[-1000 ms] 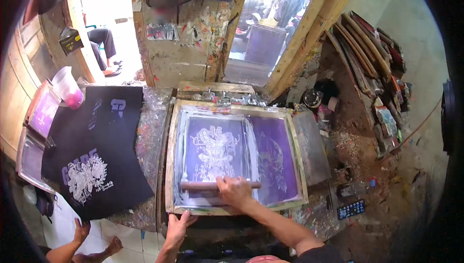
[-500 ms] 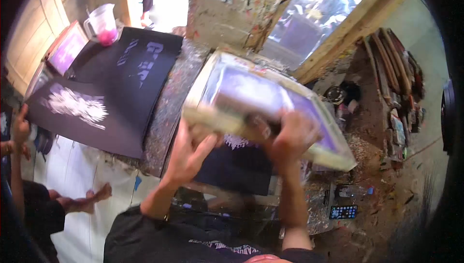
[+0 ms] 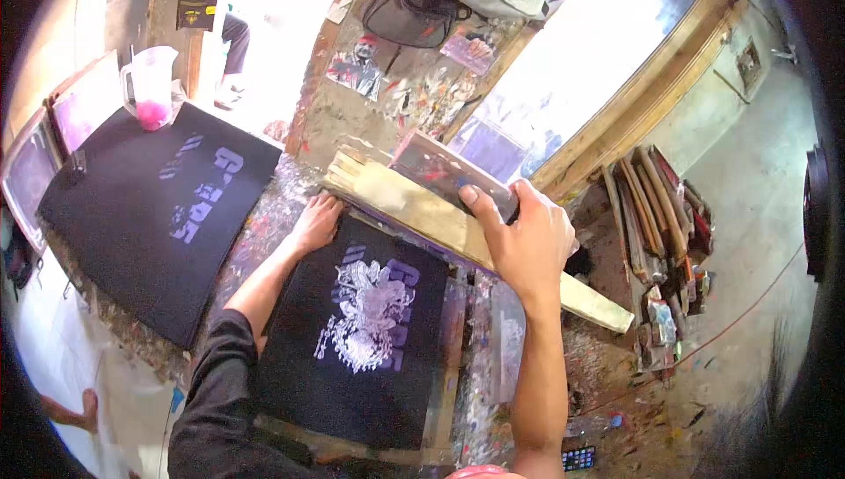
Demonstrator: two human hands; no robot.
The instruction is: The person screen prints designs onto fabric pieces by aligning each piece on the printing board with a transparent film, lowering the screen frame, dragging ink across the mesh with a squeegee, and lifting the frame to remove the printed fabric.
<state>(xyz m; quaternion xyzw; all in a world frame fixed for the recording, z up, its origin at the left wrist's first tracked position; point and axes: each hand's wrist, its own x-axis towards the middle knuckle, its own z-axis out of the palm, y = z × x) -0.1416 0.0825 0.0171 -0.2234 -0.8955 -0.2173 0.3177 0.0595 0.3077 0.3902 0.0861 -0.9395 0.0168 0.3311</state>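
A wooden screen frame (image 3: 400, 202) stands tilted on edge beyond a black cloth (image 3: 299, 382), which bears a white figure print over purple lettering. My left hand (image 3: 319, 220) is closed on the frame's left end. With fingers wrapped round it, my right hand (image 3: 528, 237) grips a flat squeegee (image 3: 440, 173) just above the frame's upper side, its palm close to the wood. Another black cloth (image 3: 132, 206) with purple lettering lies to the left.
A jug with pink contents (image 3: 151, 92) stands at the upper left. Stacked wooden frames (image 3: 647, 215) lean at the right. A phone (image 3: 578, 458) lies low right. Bags (image 3: 414, 8) hang at the top. Someone's bare foot (image 3: 89, 409) shows lower left.
The screen frame has tipped up, uncovering the printed cloth below. The white-printed black cloth at left is out of sight, and the other person has mostly left view. My view has shifted.
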